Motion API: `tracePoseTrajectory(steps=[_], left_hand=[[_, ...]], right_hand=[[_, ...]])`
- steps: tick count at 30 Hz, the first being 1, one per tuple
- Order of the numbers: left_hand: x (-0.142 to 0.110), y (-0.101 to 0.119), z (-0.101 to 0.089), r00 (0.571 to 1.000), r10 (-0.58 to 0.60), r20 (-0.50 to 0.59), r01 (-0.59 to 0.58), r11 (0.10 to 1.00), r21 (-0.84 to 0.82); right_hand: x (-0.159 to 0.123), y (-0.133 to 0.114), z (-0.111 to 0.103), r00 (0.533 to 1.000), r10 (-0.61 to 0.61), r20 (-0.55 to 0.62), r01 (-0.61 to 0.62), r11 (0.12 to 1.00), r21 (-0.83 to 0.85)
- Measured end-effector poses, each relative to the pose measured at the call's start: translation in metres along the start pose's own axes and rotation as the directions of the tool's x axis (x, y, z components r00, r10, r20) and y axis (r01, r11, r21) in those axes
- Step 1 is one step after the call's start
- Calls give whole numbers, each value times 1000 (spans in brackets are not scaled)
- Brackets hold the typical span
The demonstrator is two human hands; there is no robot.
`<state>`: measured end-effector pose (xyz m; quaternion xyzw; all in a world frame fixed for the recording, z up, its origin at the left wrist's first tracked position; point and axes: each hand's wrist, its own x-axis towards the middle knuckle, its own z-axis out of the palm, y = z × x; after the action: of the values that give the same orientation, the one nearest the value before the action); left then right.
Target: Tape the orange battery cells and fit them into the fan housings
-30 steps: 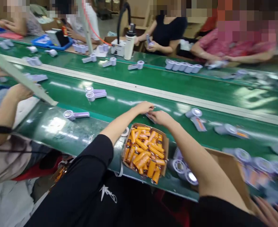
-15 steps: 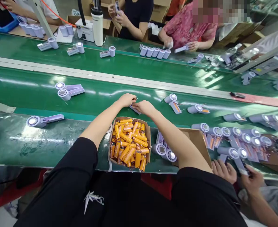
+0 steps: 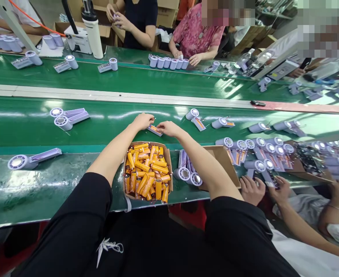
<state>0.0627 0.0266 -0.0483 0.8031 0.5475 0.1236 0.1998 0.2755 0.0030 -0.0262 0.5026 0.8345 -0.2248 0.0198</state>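
Note:
My left hand and my right hand meet over the green conveyor belt, fingers pinched on a small lilac part with an orange battery lying between them. Just below my hands sits an open cardboard box of orange batteries. Several lilac fan bodies lie beside that box under my right forearm. What my left fingers pinch is partly hidden.
Lilac handheld fans lie along the belt, a pair at left and one nearer. More fans crowd the right, where a co-worker's hands work. People sit across the belt by a white machine.
The view has swung left to right, so everything slid leftward in frame. My hands stayed together on the small part above the battery box. The co-worker's hands came into view at right.

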Motion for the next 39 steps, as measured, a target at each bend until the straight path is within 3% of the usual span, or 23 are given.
tracePoseTrajectory(steps=[4,8,17,24,30,39], left_hand=[[0,5,1,1000,0,6,0,1000,15],[4,9,-1,1000,0,16,-1,1000,17],[9,18,-3,998,2,70,-6,998,55],[-6,24,-14,994,73,80,-79,994,75],[-11,32,-13,994,26,107,-38,993,112],[0,54,-24,989,26,144,-55,979,196]], right_hand=[[-7,-4,9,996,63,-57,-64,998,-18],[-12,-2,3,996,70,-61,-70,998,9],[12,-15,-4,989,126,-73,-119,989,88],[-21,5,-17,994,59,-92,-40,980,197],[-34,1,-17,986,55,-154,-24,981,194],[-29,-30,-28,970,214,-117,-212,977,30]])
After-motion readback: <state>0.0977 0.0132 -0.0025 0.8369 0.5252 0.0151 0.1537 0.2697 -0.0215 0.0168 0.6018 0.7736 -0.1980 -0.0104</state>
